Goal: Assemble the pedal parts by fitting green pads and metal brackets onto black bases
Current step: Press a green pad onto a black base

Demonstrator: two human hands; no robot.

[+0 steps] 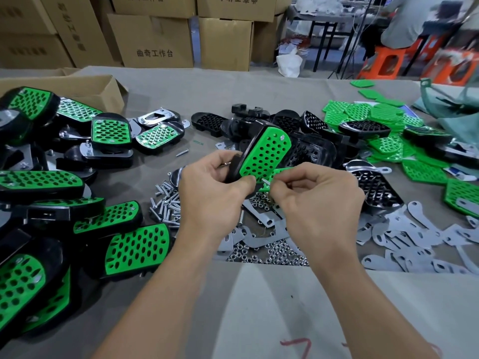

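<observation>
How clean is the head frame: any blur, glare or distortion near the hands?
Head view: left hand, right hand, held pedal and pinched screw slightly motion-soft; finished pedals stretched by wide-angle bend at left edge; person behind blurred; light even, mild glare on chrome bracket.

Small factory assembly workshop. Grey cloth-covered worktable [160,81] heaped with parts in bulk: assembled pedals [137,244] at left, bare black bases [285,123] in centre, loose green pads [363,112] at right, flat metal brackets [404,234], piles of screws [166,203] and nuts [272,252]. Stacked cartons [153,40] behind (printed Chinese lettering). Orange plastic stools [386,60] and further table [324,19] at back, blurred.
</observation>
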